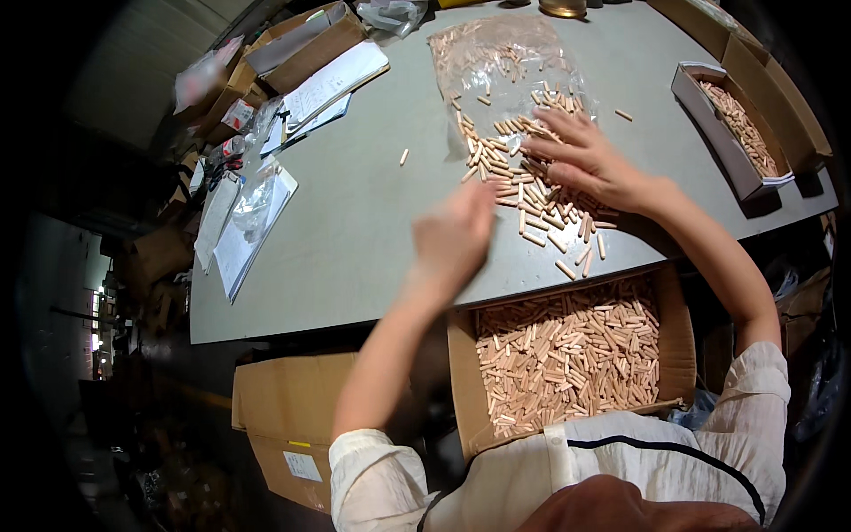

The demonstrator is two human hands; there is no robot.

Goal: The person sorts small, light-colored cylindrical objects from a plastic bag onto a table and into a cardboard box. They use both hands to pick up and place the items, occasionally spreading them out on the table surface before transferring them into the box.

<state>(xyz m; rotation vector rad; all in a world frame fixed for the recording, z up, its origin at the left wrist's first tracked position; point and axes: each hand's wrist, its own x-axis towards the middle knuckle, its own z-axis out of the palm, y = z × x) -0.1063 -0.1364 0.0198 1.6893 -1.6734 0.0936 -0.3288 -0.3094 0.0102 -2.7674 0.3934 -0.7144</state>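
Small wooden dowels (536, 217) lie in a loose heap on the grey table, spilling from a clear plastic bag (554, 66) that has more dowels inside it. My right hand (589, 164) is over the heap, palm down, with its fingers apart. At the left side of the heap is my left hand (456, 232), smeared by motion; its fingers cannot be made out. Below the table edge, close against my body, a cardboard box (678, 341) is filled with many more dowels.
A narrow box (709, 124) of dowels stands at the right of the table (355, 230). Papers and clipboards (253, 226) lie at the left, with an open carton (310, 53) behind them. Single dowels lie apart from the heap. A closed carton (301, 399) sits below left.
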